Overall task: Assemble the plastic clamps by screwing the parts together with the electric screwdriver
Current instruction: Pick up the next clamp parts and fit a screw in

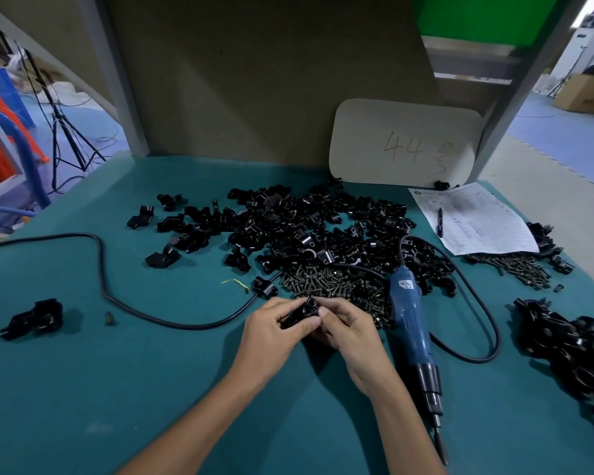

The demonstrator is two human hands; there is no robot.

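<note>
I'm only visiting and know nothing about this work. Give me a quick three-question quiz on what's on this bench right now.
1. True or false: the electric screwdriver lies on the table, and neither hand holds it.
2. What do the left hand and right hand hold between them? A) a hammer B) a black clamp part C) a cup
3. Fill in: the number written on the white card is ___.
Key: 1 true; 2 B; 3 44.
</note>
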